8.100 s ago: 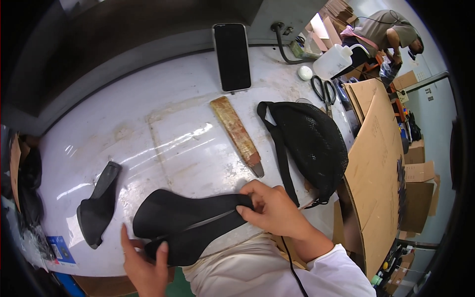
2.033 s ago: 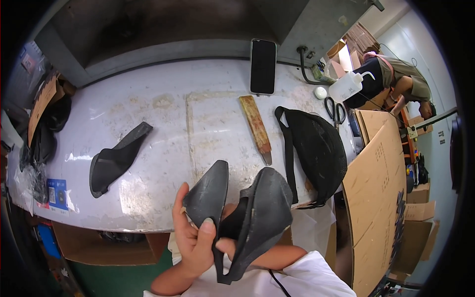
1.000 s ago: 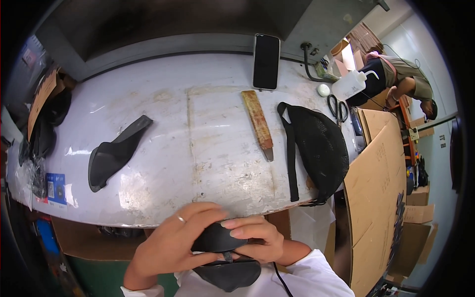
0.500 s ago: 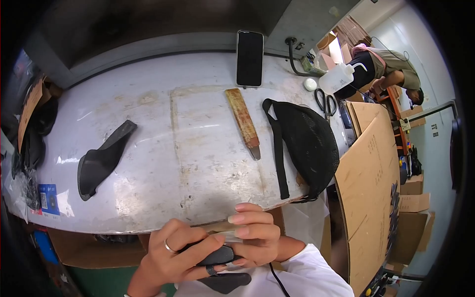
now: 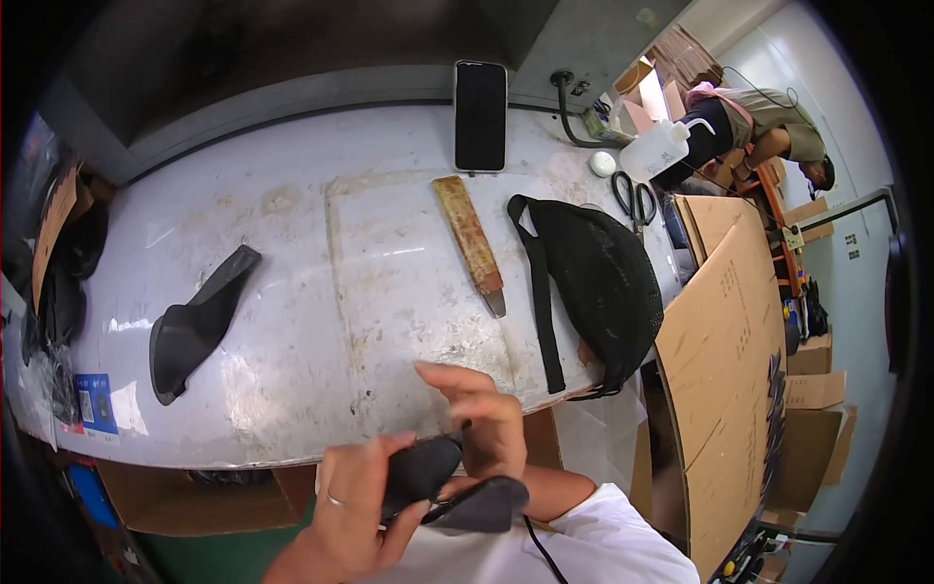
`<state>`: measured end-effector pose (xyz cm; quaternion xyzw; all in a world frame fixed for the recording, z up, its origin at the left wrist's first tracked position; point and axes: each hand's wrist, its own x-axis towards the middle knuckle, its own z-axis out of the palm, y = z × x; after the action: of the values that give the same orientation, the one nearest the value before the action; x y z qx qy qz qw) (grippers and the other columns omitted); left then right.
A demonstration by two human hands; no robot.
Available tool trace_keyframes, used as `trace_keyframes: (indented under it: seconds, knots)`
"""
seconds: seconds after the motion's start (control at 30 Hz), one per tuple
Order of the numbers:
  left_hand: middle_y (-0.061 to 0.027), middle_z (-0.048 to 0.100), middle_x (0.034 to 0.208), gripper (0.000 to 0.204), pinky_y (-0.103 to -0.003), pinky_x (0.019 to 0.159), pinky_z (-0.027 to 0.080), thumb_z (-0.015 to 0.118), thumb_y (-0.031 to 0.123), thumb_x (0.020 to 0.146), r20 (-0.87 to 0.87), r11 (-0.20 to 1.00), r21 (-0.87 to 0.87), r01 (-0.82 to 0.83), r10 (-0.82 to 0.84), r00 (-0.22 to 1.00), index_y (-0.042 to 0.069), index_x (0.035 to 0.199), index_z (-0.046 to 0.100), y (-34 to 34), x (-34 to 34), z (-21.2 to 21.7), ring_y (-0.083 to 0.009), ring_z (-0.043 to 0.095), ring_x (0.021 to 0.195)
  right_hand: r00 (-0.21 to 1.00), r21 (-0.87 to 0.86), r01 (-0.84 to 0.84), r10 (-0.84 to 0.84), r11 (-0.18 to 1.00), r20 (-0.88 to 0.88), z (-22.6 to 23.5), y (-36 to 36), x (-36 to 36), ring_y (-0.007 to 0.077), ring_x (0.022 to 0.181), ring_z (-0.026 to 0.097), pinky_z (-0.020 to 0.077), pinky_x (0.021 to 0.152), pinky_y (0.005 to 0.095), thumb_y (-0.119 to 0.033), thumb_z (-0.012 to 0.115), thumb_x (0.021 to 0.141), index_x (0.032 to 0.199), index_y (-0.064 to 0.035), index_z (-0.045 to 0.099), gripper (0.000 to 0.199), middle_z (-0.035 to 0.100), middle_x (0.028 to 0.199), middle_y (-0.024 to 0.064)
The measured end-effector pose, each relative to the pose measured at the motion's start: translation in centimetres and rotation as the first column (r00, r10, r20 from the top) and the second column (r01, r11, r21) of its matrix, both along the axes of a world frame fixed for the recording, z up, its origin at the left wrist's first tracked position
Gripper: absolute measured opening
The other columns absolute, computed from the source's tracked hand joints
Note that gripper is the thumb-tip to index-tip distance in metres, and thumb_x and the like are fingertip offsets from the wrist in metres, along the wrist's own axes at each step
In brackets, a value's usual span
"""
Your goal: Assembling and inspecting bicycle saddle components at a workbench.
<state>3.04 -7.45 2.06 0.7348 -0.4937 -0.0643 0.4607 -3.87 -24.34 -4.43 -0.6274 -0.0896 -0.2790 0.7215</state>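
Note:
My left hand (image 5: 350, 501), with a ring on one finger, is closed on a dark grey, curved molded piece (image 5: 423, 472) in front of the table edge. The piece has two lobes; the lower one (image 5: 486, 506) sticks out to the right, before my right wrist. Close beside its upper right part is my right hand (image 5: 494, 419), fingers apart and bent, slightly blurred. Its contact with the piece is partly hidden. A similar dark grey curved piece (image 5: 199, 326) lies on the white table (image 5: 292, 370) at the left.
On the table lie a knife-like blade with a worn, wrapped handle (image 5: 467, 234), a black mesh pouch with a strap (image 5: 598, 292), a phone (image 5: 481, 117), scissors (image 5: 634, 200) and a white squeeze bottle (image 5: 657, 149). Cardboard (image 5: 725, 370) stands at the right. Another person (image 5: 769, 127) bends over behind.
My right hand has lifted and moved slightly away from my left, its fingers spreading. The held piece has turned, so its lower lobe now points up to the right.

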Motion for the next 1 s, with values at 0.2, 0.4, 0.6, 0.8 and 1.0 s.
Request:
trace_keyframes:
  seconds: [0.2,0.4,0.6,0.8,1.0]
  knots:
    - [-0.0207,0.042,0.137,0.108,-0.037,0.103,0.039,0.072,-0.004,0.076,-0.540,0.978,-0.182,-0.102,-0.012,0.842,0.000,0.152,-0.005,0.5,0.1,-1.3,-0.0261,0.049,0.120,0.955,0.047,0.286,-0.280,0.957,-0.099,-1.9,-0.7,-0.5,0.0294,0.117,0.052,0.0402,0.101,0.0424,-0.015,0.075,0.082,0.120,-0.0001,0.049,0.049,0.051,0.126,0.0233]
    - [-0.0245,0.032,0.145,0.118,-0.037,0.097,0.045,0.076,-0.003,0.075,-0.537,0.899,-0.269,-0.345,0.157,0.829,0.003,0.151,-0.015,-0.3,0.8,-0.9,-0.0288,0.047,0.120,0.948,0.044,0.169,-0.150,0.985,-0.281,0.5,-0.3,-3.4,0.0163,0.064,0.052,0.0424,0.059,0.0276,-0.023,0.047,0.102,0.090,0.0034,0.054,0.030,0.059,0.077,0.0112]
    - [-0.0237,0.039,0.136,0.100,-0.046,0.102,0.037,0.092,0.033,0.057,-0.234,0.939,-0.302,-0.165,0.095,0.968,0.002,0.136,0.038,1.5,1.3,-3.4,-0.0342,0.043,0.124,0.969,-0.222,0.213,-0.234,0.951,-0.075,1.3,0.3,-2.4,0.0237,0.059,0.056,0.0445,0.053,0.0327,-0.010,0.056,0.095,0.087,0.0037,0.054,0.016,0.059,0.075,0.0136]
    - [-0.0171,0.054,0.106,0.075,-0.039,0.077,0.047,0.091,0.035,0.057,-0.176,0.883,-0.327,-0.335,0.292,0.940,0.003,0.113,0.052,0.0,1.3,-2.4,-0.0284,0.056,0.091,0.990,-0.389,0.119,-0.077,0.913,0.122,2.7,0.5,-2.0,0.0305,0.059,0.058,0.0460,0.052,0.0375,-0.008,0.064,0.088,0.083,0.0011,0.055,0.014,0.060,0.077,0.0163]
    - [-0.0097,0.059,0.077,0.036,-0.034,0.056,0.048,0.063,0.035,0.089,0.395,0.805,-0.203,-0.557,0.588,0.706,0.002,0.102,0.058,2.8,1.0,-2.3,-0.0260,0.060,0.061,0.955,0.347,0.256,-0.179,0.902,-0.238,0.9,1.1,-2.9,0.0173,0.051,0.055,0.0434,0.043,0.0287,-0.015,0.053,0.097,0.089,0.0009,0.056,0.018,0.061,0.076,0.0123]
